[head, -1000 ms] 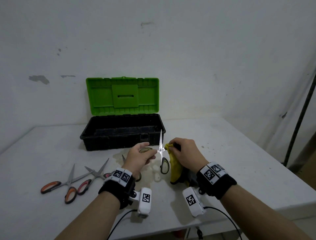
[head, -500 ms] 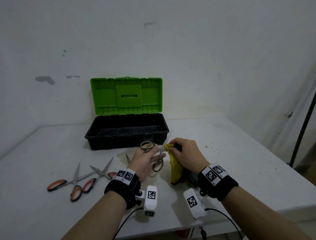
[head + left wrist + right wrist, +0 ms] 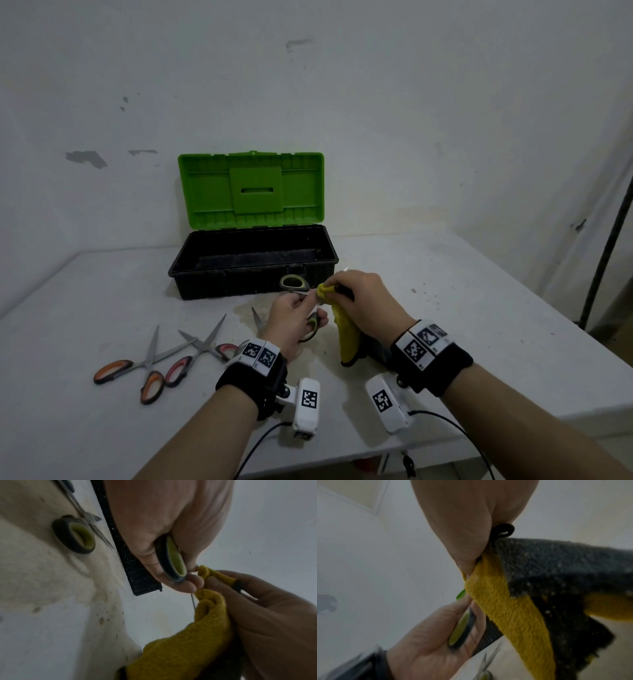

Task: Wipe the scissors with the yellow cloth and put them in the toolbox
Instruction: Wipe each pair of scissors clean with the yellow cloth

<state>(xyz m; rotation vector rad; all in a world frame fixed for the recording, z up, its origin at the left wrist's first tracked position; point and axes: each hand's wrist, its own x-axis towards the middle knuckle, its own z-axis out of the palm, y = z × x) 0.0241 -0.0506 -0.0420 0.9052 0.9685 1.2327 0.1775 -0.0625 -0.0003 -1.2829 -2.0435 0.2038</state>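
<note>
My left hand (image 3: 301,306) grips a pair of green-and-grey-handled scissors (image 3: 294,283) by the handles, just in front of the open toolbox (image 3: 239,286). The blades point right into the yellow cloth (image 3: 346,335), which my right hand (image 3: 346,286) pinches around them. The left wrist view shows one handle loop (image 3: 173,559) in my left hand's fingers (image 3: 187,586) and a thin strip of blade entering the cloth (image 3: 197,642). In the right wrist view the cloth (image 3: 505,608) hangs from my right hand, its reverse side dark grey. Most of the blades are hidden.
The toolbox's green lid (image 3: 251,190) stands open against the wall. Two orange- and red-handled scissors (image 3: 144,363) (image 3: 202,353) lie at the left. Another green-handled pair (image 3: 75,536) lies under my left hand. A dark pole (image 3: 606,240) stands past the table's right edge.
My left hand turned the scissors from blades-up to lying sideways, and the blades went into the cloth held by my right hand. Both hands stayed in front of the toolbox.
</note>
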